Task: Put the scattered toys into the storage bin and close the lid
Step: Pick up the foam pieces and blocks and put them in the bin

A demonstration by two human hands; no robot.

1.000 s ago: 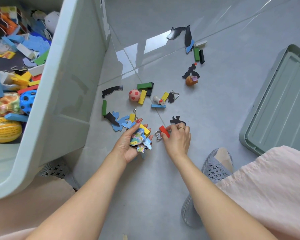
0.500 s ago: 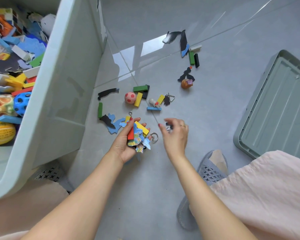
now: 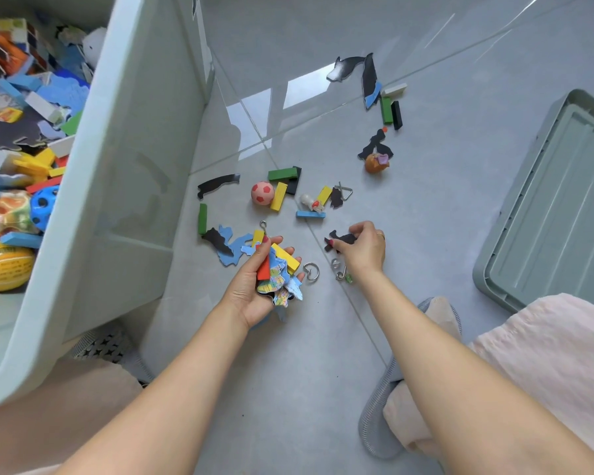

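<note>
A pale green storage bin (image 3: 93, 186) stands at the left, holding many toys. Its lid (image 3: 549, 207) lies on the floor at the right. My left hand (image 3: 254, 286) holds a bundle of toys (image 3: 278, 272): a red block, a yellow block and flat printed puzzle pieces. My right hand (image 3: 362, 248) pinches a black puzzle piece (image 3: 338, 241) on the floor. Scattered ahead lie a pink ball (image 3: 262, 193), coloured blocks (image 3: 282, 174), black and blue flat pieces (image 3: 228, 243), and an orange figure (image 3: 374, 162).
Metal ring puzzles (image 3: 311, 270) and small clear beads (image 3: 340, 269) lie between my hands. A farther cluster of blocks and black pieces (image 3: 388, 108) sits near the glare on the grey tile floor. My grey slipper (image 3: 384, 423) and pink clothing are at lower right.
The red block went from my right hand into the bundle in my left hand. My right hand then reached forward and closed its fingers on the black puzzle piece.
</note>
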